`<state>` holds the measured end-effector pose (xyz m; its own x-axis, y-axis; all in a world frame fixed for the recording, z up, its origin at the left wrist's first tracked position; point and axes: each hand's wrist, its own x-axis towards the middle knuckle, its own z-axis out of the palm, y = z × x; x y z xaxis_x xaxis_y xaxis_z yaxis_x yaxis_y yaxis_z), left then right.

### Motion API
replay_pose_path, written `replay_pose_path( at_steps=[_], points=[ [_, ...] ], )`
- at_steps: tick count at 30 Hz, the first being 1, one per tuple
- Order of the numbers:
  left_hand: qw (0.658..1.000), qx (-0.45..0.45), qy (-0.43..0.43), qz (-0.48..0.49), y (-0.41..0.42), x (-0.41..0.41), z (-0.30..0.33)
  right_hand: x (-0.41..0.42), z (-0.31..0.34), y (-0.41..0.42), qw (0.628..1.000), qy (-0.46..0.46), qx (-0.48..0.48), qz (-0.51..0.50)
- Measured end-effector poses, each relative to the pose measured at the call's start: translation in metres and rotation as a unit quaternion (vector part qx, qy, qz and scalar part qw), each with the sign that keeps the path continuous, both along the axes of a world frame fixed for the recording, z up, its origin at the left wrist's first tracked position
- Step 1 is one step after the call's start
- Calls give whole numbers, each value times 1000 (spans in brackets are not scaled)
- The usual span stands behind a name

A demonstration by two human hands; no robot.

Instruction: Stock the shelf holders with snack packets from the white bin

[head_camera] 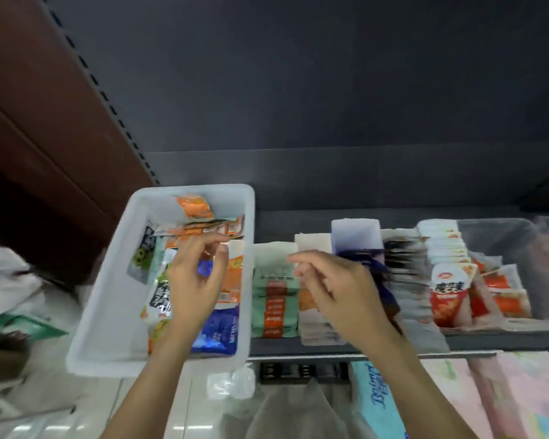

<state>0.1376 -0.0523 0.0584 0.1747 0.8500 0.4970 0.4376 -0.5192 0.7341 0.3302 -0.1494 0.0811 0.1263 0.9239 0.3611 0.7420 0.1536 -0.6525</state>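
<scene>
The white bin (108,296) sits at the shelf's left end and holds orange, blue and black-and-white snack packets. My left hand (194,280) hovers over the bin with curled fingers, and a small blue packet (205,267) shows between thumb and fingers. My right hand (333,286) is over the shelf holders, fingers curled, just left of a row of blue-purple packets (355,239). A dark blue packet (384,280) lies tilted behind that hand; blur hides whether the hand holds it. A large blue packet (217,331) lies at the bin's near end.
Rows of packets stand in the holders: green-and-orange (274,299), white (314,324), dark (403,258), and red-and-white (449,289). A clear holder (504,236) with orange packets is at the right. Tissue packs (377,397) lie below the shelf edge.
</scene>
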Motion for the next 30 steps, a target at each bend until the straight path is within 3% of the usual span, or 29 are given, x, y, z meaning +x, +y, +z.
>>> replay_pose_path(
  at_steps=[4, 8, 13, 16, 19, 22, 25, 28, 30],
  points=[
    [976, -122, 173, 43, 42, -92, -32, -76, -12, 41, 979, -109, -126, 120],
    [934, -227, 274, 33, 71, -131, -62, -133, -44, 91, 964, -121, -184, 146],
    [875, -256, 410, -30, 95, -133, -90, -178, -102, 149, 916, -202, -344, 35],
    [860, -249, 443, -49, 101, -121, -97, -188, -120, 158, 896, -205, -388, -62],
    [851, -227, 469, -59, 105, -119, -106, -197, -126, 155, 888, -190, -412, -70],
    [860, -208, 459, -84, 106, -124, -112, -198, -129, 152, 895, -172, -407, -59],
    [872, -202, 430, -119, 109, -127, -112, -191, -132, 155, 926, -117, -349, -79],
    [919, -221, 292, -142, 114, -125, -105, -185, -126, 158, 941, -26, -310, -132],
    [929, -272, 190, -164, 119, -127, -92, -183, -113, 158, 941, 69, -292, -154]
  ],
)
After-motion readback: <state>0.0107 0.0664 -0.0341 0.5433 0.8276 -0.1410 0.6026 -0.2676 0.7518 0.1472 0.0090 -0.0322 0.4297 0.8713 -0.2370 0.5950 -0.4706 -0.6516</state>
